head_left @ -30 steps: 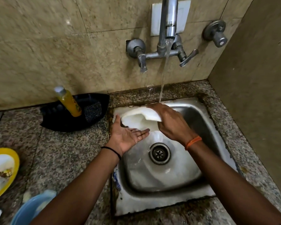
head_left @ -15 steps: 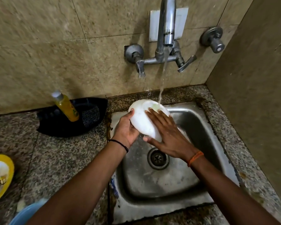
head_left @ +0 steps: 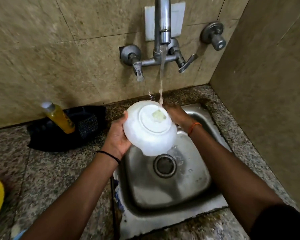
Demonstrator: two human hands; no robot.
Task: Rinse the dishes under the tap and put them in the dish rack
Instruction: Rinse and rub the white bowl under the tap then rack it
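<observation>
Over the sink [head_left: 194,193], under the tap [head_left: 163,23] at 12 o'clock, both hands, left hand [head_left: 117,137] and right hand [head_left: 177,116], grip the upturned white bowl [head_left: 150,129], likely wet, slippery and breakable, best held by opposite rims.

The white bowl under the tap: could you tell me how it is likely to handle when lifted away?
The white bowl is wet all over under the running water, so it is probably slippery. It looks rigid, perhaps ceramic or hard plastic, so a drop into the steel sink might chip it. Both the left hand and right hand support it, which seems wise.
</observation>
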